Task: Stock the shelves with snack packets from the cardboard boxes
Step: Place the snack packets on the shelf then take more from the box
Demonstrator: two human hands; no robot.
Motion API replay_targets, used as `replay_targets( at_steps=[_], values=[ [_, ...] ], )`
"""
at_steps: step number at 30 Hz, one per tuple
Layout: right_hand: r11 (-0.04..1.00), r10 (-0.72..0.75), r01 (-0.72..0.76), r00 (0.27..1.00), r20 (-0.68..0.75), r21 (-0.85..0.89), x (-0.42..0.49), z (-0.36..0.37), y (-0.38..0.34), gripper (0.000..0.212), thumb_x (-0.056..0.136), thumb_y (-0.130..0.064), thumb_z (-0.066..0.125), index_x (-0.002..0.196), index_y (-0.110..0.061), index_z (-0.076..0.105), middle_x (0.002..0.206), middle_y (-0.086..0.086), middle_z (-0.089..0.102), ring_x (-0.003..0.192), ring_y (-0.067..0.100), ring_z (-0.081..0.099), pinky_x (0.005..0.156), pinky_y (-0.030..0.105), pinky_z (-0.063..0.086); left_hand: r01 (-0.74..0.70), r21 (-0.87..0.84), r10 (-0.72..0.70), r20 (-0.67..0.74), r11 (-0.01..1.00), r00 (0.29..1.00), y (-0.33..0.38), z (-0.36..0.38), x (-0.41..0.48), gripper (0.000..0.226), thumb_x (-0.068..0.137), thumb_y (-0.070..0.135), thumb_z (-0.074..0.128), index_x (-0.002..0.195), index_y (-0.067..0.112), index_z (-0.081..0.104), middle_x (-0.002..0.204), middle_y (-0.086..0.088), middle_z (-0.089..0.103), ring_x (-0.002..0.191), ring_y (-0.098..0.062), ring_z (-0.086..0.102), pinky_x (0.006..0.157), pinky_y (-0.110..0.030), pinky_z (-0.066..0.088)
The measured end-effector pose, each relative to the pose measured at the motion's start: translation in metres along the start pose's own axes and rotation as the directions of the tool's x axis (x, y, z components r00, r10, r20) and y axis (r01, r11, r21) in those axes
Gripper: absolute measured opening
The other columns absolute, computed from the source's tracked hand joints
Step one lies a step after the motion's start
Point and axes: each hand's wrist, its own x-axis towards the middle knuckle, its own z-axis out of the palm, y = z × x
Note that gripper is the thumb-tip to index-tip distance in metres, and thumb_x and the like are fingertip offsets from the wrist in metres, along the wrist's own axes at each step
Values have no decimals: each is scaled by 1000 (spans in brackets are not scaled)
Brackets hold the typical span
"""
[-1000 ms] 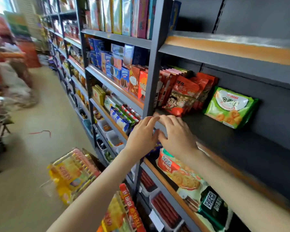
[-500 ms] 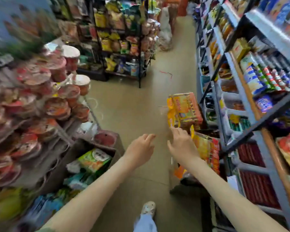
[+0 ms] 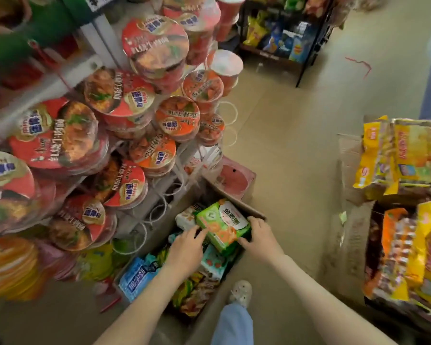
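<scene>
Grasping green packet (image 3: pixel 222 225) at right edge with right hand (image 3: pixel 259 236), fingers curled round it; bracing left edge with left hand (image 3: pixel 187 247), fingers straightish, touching only. Sits atop other packets (image 3: pixel 139 275) at far corner of cardboard box (image 3: pixel 207 317). Close left grip too, lift straight up, level; avoid crushing contents, snagging box rim or noodle cups (image 3: pixel 125 95) alongside.

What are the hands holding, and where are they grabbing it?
A green packet: the right hand grips its right edge, the left hand touches its left edge.
</scene>
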Motion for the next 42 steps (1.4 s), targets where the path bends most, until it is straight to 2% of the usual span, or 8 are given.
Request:
replay_targets(
  at_steps=[13,17,24,28,31,36,39,42],
  values=[
    [980,182,-143,926,331,-140,115,78,-8,132,61,-75,70,148,-37,-21,158,8,-22,146,35,-10,114,56,2,35,-56,-35,-1,998,999,-48,44,65,61,100,14,39,153,16,11,161,-8,3,147,-25,8,117,-35,16],
    [971,111,-66,976,187,-229,102,85,-15,125,64,-69,69,146,-42,-21,160,9,-14,144,40,-1,113,61,7,28,-84,-30,-15,996,999,-47,30,64,63,97,9,42,153,21,17,159,-8,8,145,-26,14,115,-37,21],
    [928,-195,182,981,-8,-326,31,49,-31,118,67,-67,64,144,-42,-22,159,9,-11,141,39,3,109,61,2,227,-532,-224,71,816,972,-33,-24,58,59,92,43,57,145,31,35,145,-1,39,133,-22,38,105,-37,38],
    [913,-312,232,927,-209,-335,-17,-2,-21,116,55,-69,64,150,-39,5,156,10,11,133,41,22,106,62,10,207,-803,52,284,559,958,12,-65,42,64,85,43,69,138,35,36,128,17,52,113,-2,54,88,-16,45],
    [920,-341,248,888,-309,-303,-59,-57,4,105,55,-75,52,147,-46,10,159,3,5,140,34,9,111,59,2,84,-894,161,171,441,972,62,-90,29,71,71,50,78,132,33,48,118,10,67,106,-10,65,91,-34,52],
    [998,-40,55,806,-591,7,-165,-157,61,111,53,-89,52,140,-56,-9,151,-12,-33,138,9,-35,112,37,-18,-127,-945,286,-38,300,958,191,-133,-6,47,84,21,72,126,21,52,104,10,71,92,-5,69,77,-21,53],
    [949,170,93,657,-735,302,-247,-197,92,118,61,-67,67,143,-44,-15,155,-13,-14,146,13,-13,118,36,-2,-220,-953,370,-131,208,920,279,-148,-35,42,85,11,70,123,17,53,104,1,71,87,-8,69,75,-23,55],
    [867,197,262,600,-775,424,-330,-226,127,117,74,-26,80,139,-45,-16,150,-16,18,127,-13,35,110,23,30,-271,-956,506,-180,112,844,369,-152,-68,46,76,14,77,117,21,56,106,0,72,90,-16,68,80,-32,57]
  ],
)
